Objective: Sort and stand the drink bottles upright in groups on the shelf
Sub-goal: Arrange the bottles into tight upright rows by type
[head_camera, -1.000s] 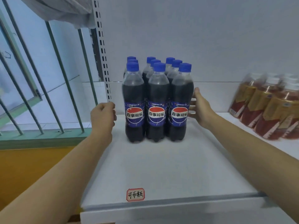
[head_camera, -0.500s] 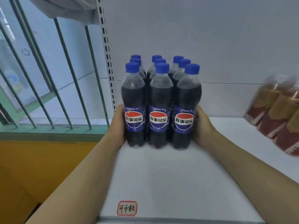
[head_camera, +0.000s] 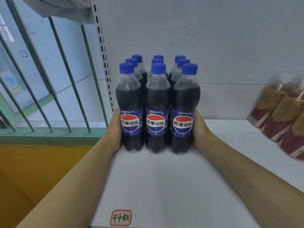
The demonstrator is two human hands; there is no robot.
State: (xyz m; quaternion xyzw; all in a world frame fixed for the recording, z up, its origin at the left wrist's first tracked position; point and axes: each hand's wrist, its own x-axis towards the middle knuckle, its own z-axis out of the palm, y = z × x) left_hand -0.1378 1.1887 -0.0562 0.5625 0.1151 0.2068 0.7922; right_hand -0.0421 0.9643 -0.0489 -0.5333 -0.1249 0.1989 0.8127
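Observation:
Several cola bottles (head_camera: 157, 102) with blue caps and blue labels stand upright in a tight three-wide block at the back of the white shelf (head_camera: 164, 181). My left hand (head_camera: 115, 129) presses against the left side of the block at label height. On the opposite side my right hand (head_camera: 199, 130) presses the same way. The fingers of both hands are hidden behind the front bottles.
Amber tea bottles (head_camera: 283, 116) with red and gold labels stand blurred at the right edge of the shelf. A red-bordered handwritten label (head_camera: 120, 217) sits at the shelf's front edge. A perforated upright (head_camera: 102, 55) and window bars (head_camera: 65, 79) lie to the left.
My left hand moved in from beside the block and now presses its left side. My right hand slid lower on the right side. The view came closer to the bottles.

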